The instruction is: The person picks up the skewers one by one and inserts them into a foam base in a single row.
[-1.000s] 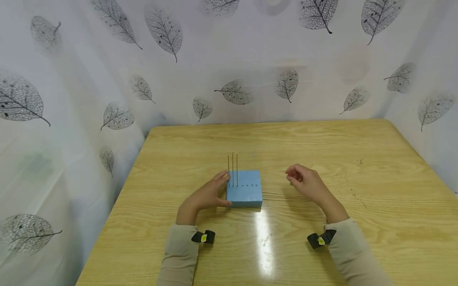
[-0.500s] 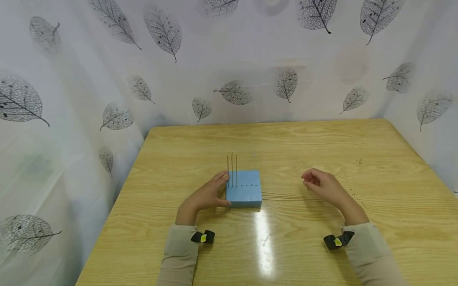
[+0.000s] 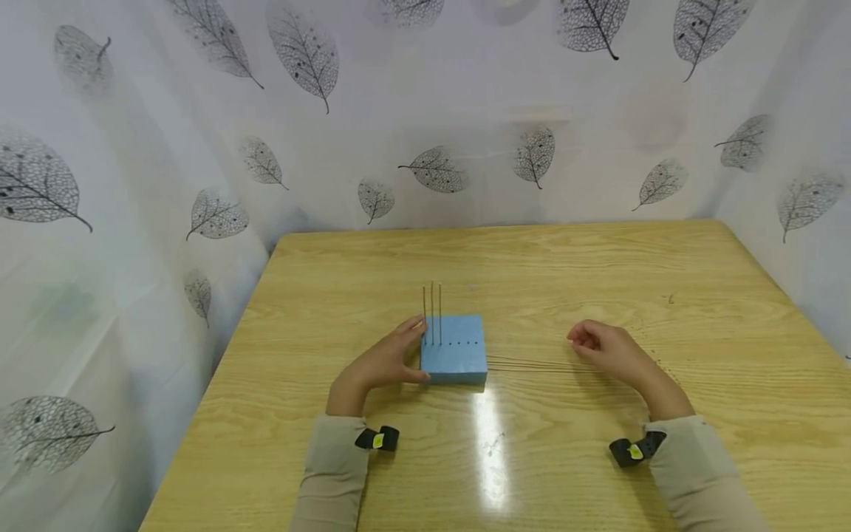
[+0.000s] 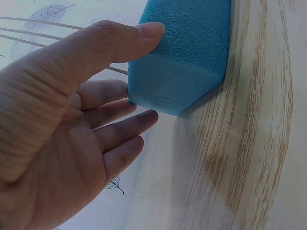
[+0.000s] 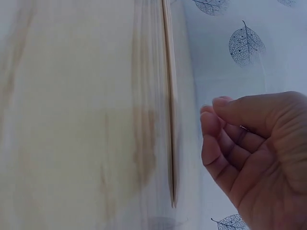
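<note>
A blue foam block (image 3: 459, 360) with a row of small holes lies on the table. Three thin sticks (image 3: 432, 314) stand upright in its leftmost holes. My left hand (image 3: 379, 362) grips the block's left end, thumb on the near side and forefinger at the far side; in the left wrist view the thumb presses the foam (image 4: 187, 52) while other fingers extend beside it. My right hand (image 3: 614, 355) hovers above the right part of several loose sticks (image 3: 525, 364). Its fingers are loosely curled, the thumb tip close to the forefinger, with nothing between them in the right wrist view.
The loose sticks lie side by side on the wooden table (image 3: 532, 458), running right from the block. A white curtain (image 3: 465, 96) printed with leaves hangs behind the table and along both sides. Small dark marks spot the tabletop at right.
My right hand has moved to the right, away from the block and along the loose sticks, and slightly toward me. The left hand and the block have stayed in place.
</note>
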Motion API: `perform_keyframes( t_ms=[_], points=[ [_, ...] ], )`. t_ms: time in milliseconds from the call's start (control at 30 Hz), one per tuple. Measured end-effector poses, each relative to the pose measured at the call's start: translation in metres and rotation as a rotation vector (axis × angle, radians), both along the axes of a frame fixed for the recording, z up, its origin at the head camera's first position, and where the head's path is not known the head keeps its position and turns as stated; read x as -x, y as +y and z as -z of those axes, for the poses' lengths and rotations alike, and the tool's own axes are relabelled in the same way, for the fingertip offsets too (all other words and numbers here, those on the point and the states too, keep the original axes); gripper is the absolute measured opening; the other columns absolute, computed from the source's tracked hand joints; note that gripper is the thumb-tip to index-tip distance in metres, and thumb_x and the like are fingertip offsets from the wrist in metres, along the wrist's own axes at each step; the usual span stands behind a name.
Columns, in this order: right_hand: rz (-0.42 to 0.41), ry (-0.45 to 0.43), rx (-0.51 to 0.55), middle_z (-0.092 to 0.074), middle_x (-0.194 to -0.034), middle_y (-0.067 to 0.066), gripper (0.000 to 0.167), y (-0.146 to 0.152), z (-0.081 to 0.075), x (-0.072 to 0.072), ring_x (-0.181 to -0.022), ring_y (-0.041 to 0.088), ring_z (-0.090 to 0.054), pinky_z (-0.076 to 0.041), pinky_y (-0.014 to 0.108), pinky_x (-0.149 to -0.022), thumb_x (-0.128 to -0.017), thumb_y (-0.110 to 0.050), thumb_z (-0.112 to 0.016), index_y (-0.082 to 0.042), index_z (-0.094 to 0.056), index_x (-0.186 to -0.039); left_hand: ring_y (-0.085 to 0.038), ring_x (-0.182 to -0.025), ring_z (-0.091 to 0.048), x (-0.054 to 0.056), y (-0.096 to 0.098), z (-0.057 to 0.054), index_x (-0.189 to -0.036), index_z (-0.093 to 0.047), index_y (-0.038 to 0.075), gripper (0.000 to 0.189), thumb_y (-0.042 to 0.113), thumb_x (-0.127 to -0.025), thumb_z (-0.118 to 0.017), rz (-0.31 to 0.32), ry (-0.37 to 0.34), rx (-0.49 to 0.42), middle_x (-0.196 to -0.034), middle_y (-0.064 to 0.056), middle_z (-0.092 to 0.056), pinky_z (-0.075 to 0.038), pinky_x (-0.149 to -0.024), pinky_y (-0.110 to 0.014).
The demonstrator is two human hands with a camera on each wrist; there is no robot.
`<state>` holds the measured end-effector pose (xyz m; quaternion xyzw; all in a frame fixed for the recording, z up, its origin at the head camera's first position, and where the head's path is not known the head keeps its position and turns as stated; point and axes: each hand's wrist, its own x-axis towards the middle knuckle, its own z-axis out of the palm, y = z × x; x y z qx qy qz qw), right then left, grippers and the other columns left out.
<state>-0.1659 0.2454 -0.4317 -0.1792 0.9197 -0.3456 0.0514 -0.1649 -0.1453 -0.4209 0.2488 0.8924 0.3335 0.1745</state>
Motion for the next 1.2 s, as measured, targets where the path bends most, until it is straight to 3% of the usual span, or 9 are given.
perform_keyframes(
  t_ms=[433,867,1200],
  points=[
    [-0.083,-0.099,-0.058,-0.061,-0.085,0.000,0.007,0.0001,0.0032,-0.0011,-0.076,0.011,-0.053,-0.046,0.026,-0.064,-0.088,-0.002,-0.062,-0.004,-0.061,-0.095,-0.031,-0.142,-0.017,0.0004,0.0001,-0.0021,-0.149,-0.023,0.001,0.090,0.020,-0.080,-0.077,-0.006,-0.007,0.003,-0.157,-0.012,-0.012,-0.026,-0.111,-0.046],
    [-0.157,-0.107,-0.070,-0.059,-0.080,-0.002,0.009,-0.0011,0.0054,0.0034,-0.071,0.008,-0.050,-0.045,0.025,-0.061,-0.086,0.002,-0.060,-0.005,-0.062,-0.092,-0.031,-0.142,-0.016,0.0005,-0.0004,-0.0010,-0.149,-0.022,0.001,0.090,0.020,-0.080,-0.077,0.000,-0.009,0.008,-0.158,-0.011,-0.011,-0.025,-0.111,-0.046],
    [-0.167,-0.118,-0.072,-0.058,-0.080,-0.002,0.011,-0.0029,0.0054,0.0030,-0.069,0.009,-0.048,-0.043,0.025,-0.059,-0.086,0.003,-0.059,-0.006,-0.062,-0.091,-0.030,-0.142,-0.015,-0.0004,-0.0007,-0.0005,-0.149,-0.022,0.001,0.090,0.020,-0.080,-0.077,-0.002,-0.020,-0.002,-0.158,-0.010,-0.010,-0.025,-0.111,-0.047]
  ],
)
